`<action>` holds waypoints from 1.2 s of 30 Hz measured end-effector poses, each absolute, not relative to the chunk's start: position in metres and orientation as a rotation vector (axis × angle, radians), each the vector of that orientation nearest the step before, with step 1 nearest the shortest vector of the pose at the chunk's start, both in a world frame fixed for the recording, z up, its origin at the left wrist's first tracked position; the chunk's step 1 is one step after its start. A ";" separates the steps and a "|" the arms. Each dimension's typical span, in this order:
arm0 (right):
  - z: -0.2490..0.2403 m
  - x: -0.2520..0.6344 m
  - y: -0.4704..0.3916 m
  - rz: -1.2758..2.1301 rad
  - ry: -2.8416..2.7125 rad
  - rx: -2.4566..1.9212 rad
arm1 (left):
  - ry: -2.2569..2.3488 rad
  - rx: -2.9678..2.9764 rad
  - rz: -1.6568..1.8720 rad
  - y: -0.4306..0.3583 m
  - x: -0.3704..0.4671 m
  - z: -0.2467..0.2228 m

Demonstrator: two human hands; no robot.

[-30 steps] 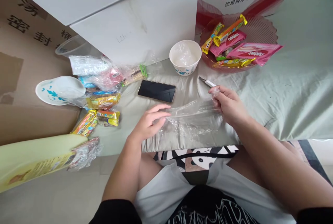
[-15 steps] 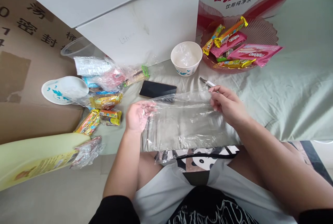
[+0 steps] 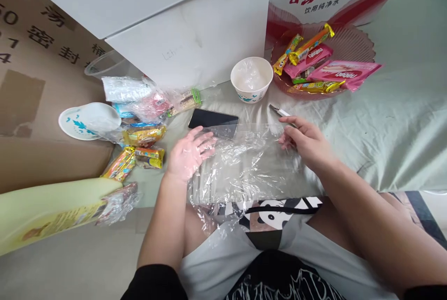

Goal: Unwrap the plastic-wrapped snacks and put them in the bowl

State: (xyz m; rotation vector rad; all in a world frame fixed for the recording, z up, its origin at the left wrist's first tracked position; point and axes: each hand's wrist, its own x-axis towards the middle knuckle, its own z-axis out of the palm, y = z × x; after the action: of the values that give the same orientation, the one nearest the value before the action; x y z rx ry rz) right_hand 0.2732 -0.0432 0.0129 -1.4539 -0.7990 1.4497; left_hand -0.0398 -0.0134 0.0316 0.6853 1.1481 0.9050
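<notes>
A crinkled clear plastic bag (image 3: 240, 170) spreads between my hands, over the cloth and down toward my lap. My left hand (image 3: 190, 153) is open, fingers apart, with the film against its palm and fingers. My right hand (image 3: 307, 144) is closed, its curled fingers at the bag's right side. A slim white-handled tool with a metal tip (image 3: 278, 110) pokes out past the right index finger; whether the hand grips it too is unclear. Just beyond the bag lies a dark phone (image 3: 214, 118), its lower edge partly seen through the film.
A paper bowl (image 3: 251, 79) holds clear plastic. Wrapped snacks fill a pink ribbed bowl (image 3: 365, 49) at the right. More packets (image 3: 143, 135) and a tilted paper bowl (image 3: 75, 121) lie left, beside a cardboard box (image 3: 52, 90) and a yellow container (image 3: 45, 211). White boxes (image 3: 195, 39) stand behind.
My left hand's fingers have gone from gathered on the bag's edge to spread apart. The bag's film has gone from stretched to loose and crumpled. My right hand has hardly moved.
</notes>
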 end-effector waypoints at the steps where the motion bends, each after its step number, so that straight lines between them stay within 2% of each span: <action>1: 0.013 0.273 -0.044 1.453 -0.809 -1.444 | 1.162 0.689 0.866 -0.015 -0.039 0.031; 6: 0.014 0.272 -0.045 1.470 -0.941 -1.430 | 1.277 0.655 0.876 -0.012 -0.037 0.029; 12: 0.016 0.273 -0.042 1.472 -0.700 -1.427 | 1.306 0.635 0.873 -0.011 -0.039 0.031; 21: 0.019 0.274 -0.040 1.416 -0.514 -1.399 | 1.228 0.886 0.485 -0.026 -0.038 0.038; 23: 0.019 0.274 -0.039 1.423 -0.503 -1.399 | 1.234 0.902 0.542 -0.025 -0.040 0.039; 27: 0.019 0.273 -0.039 1.415 -0.495 -1.411 | 1.156 0.806 1.067 -0.019 -0.045 0.036; 29: 0.018 0.273 -0.039 1.408 -0.502 -1.417 | 1.087 0.776 1.219 -0.018 -0.045 0.035; 36: 0.016 0.273 -0.040 1.406 -0.533 -1.421 | 1.039 0.921 1.124 -0.025 -0.043 0.033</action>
State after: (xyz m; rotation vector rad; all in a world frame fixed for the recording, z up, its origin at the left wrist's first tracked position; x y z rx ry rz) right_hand 0.2728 -0.0396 0.0162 -1.4213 -0.5328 1.4061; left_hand -0.0427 -0.0245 0.0328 0.9208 1.0392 1.1242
